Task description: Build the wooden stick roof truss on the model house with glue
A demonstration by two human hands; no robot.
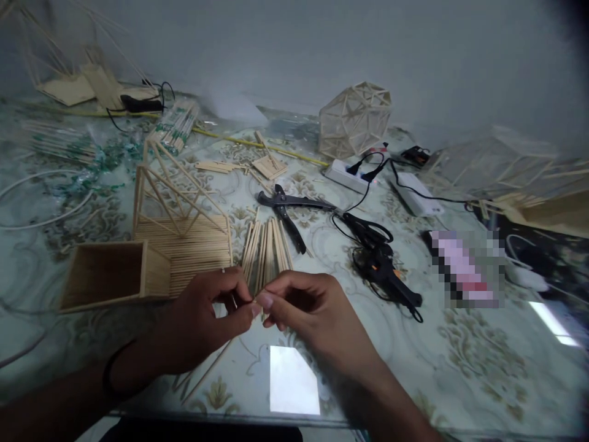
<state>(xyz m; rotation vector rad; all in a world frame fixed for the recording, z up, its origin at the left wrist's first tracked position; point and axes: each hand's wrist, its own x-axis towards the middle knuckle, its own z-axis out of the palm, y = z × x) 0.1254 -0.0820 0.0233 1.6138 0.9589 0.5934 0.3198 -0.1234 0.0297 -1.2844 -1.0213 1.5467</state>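
My left hand (214, 307) and my right hand (306, 301) meet at the fingertips above the near middle of the table. Both are closed in a pinch, and whatever sits between the fingers is too small to make out. Just behind them lies a fanned bundle of thin wooden sticks (267, 245). A loose stick (207, 372) sticks out below my left hand toward the table's near edge; whether it is held cannot be told. To the left of the hands is a wooden stick model (197, 245) with an open box (103, 276) and a triangular frame (172, 190).
Dark pliers (285, 205), black scissors (368, 228) and a black glue gun (389, 279) lie to the right. A white power strip (347, 175) with cables stands behind. Stick frameworks (356, 120) and bagged sticks (175, 126) line the back. A blurred-out object (464, 270) lies far right.
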